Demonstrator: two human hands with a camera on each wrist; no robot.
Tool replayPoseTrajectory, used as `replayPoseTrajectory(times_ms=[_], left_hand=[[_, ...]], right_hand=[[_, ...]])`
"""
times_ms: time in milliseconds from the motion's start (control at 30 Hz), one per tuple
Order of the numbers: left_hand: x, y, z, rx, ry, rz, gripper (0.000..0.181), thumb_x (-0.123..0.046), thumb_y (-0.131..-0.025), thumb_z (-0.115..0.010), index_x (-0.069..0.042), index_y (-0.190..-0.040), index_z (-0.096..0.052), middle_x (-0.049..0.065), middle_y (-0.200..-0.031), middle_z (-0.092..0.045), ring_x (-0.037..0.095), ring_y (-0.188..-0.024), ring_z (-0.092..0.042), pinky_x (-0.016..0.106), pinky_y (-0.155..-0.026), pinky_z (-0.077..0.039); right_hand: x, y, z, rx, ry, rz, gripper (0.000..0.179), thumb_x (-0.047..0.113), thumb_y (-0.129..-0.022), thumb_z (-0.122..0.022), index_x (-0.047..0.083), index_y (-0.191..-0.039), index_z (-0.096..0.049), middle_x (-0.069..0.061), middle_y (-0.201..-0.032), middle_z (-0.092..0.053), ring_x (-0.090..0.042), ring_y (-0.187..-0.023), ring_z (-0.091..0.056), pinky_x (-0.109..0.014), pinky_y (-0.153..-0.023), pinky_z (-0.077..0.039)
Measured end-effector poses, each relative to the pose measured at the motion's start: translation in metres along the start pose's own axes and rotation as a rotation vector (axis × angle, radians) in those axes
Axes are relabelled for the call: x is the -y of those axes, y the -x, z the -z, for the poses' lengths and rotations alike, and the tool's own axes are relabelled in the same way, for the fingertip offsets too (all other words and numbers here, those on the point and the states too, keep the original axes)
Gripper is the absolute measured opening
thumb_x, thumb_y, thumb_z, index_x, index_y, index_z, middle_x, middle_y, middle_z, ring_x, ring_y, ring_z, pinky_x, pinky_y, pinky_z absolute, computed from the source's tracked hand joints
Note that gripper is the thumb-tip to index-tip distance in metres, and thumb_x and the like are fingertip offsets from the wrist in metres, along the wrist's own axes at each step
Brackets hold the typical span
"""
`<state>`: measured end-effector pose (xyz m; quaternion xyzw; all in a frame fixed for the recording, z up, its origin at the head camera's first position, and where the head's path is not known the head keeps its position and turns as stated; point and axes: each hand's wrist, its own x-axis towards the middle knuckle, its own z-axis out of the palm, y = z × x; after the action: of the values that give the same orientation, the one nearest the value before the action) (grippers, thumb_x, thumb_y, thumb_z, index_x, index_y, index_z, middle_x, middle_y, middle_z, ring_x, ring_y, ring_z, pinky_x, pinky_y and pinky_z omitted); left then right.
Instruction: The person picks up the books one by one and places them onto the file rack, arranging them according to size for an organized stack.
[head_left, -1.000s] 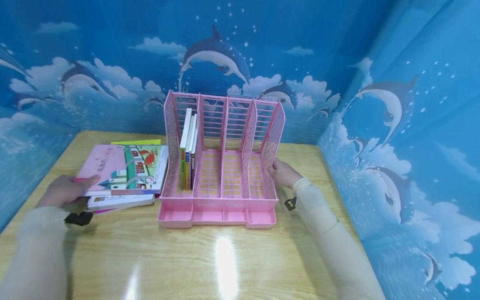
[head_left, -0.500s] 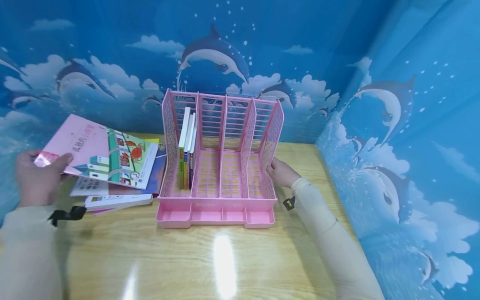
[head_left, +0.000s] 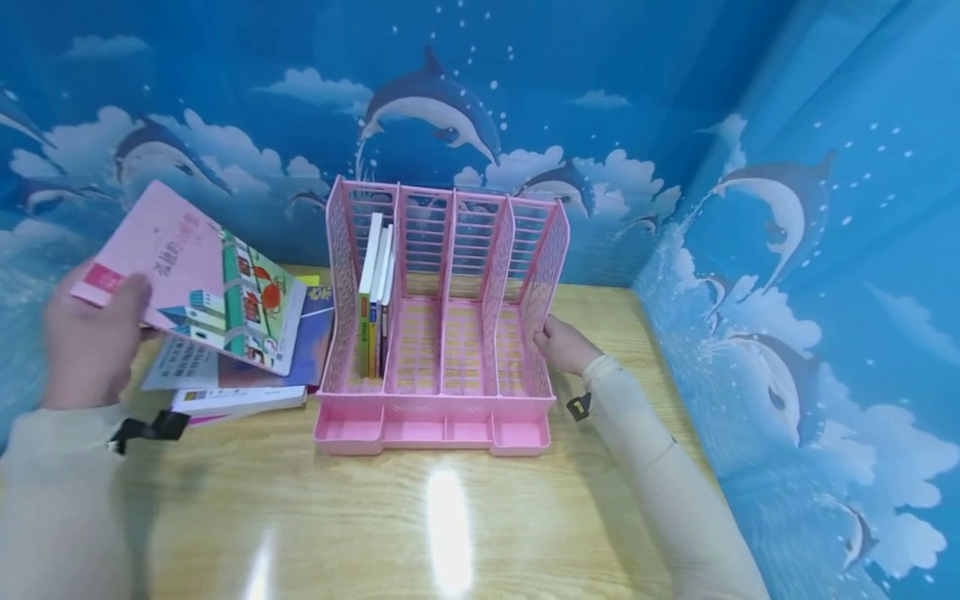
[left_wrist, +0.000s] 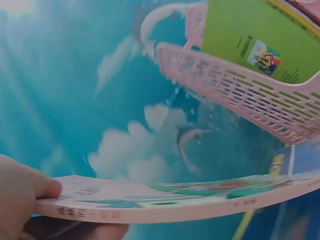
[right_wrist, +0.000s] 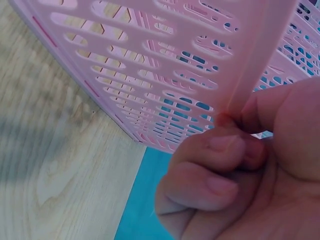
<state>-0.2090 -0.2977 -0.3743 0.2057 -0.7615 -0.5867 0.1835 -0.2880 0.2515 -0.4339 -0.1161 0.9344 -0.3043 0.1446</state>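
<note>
Behind the pink four-slot bookrack (head_left: 435, 410) we see a dolphin-print curtain (head_left: 645, 75), and beneath it a wood-grain table (head_left: 360, 525). The bookrack stands base down, which we judge lets it sit steadily. Left of the bookrack a loose pile of books (head_left: 311, 333) lies flat, probably to be within the left hand's reach. Also to the bookrack's left, the pink crab-cover picture book (head_left: 206, 275) is held tilted, its lower end towards the bookrack; whether it touches the pile we cannot tell. In the bookrack's leftmost slot, slim books (head_left: 367, 325) stand upright, spines facing us. The left hand (head_left: 93, 342) pinches the picture book by its spine, thumb over the cover, fingers beneath, likely for a secure one-handed hold. The right hand (head_left: 570, 343), fingers curled in, pinches the bookrack's right side panel (head_left: 546, 275) at its front edge, we think to brace it
</note>
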Motion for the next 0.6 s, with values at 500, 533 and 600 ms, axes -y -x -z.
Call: replayPoseTrajectory(times_ms=[500, 533, 600], left_hand=[[-0.081, 0.074, -0.001, -0.335, 0.065, -0.222, 0.038, -0.040, -0.104, -0.059, -0.031, -0.141, -0.060, -0.006, -0.139, -0.066, 0.008, -0.114, -0.066, 0.018, -0.097, -0.053], [-0.083, 0.077, -0.002, -0.327, 0.079, -0.304, 0.035, -0.036, -0.106, -0.058, -0.028, -0.139, -0.062, -0.004, -0.137, -0.068, 0.010, -0.112, -0.068, 0.018, -0.094, -0.054], [-0.087, 0.084, -0.006, -0.300, 0.144, -0.467, 0.032, -0.027, -0.106, -0.057, -0.020, -0.137, -0.065, 0.003, -0.134, -0.070, 0.014, -0.113, -0.070, 0.019, -0.092, -0.056]], right_hand=[[-0.001, -0.001, -0.001, -0.003, 0.004, 0.006, 0.055, 0.018, -0.110, -0.036, -0.002, -0.160, -0.029, -0.028, -0.156, -0.043, -0.047, -0.142, -0.043, -0.059, -0.120, -0.033], [-0.001, 0.000, -0.001, -0.003, 0.007, 0.008, 0.055, 0.017, -0.110, -0.036, -0.003, -0.160, -0.029, -0.028, -0.156, -0.043, -0.047, -0.142, -0.042, -0.059, -0.120, -0.033], [-0.001, 0.000, -0.001, -0.003, 0.008, 0.011, 0.055, 0.017, -0.110, -0.036, -0.002, -0.160, -0.028, -0.028, -0.157, -0.042, -0.047, -0.143, -0.042, -0.059, -0.120, -0.032]])
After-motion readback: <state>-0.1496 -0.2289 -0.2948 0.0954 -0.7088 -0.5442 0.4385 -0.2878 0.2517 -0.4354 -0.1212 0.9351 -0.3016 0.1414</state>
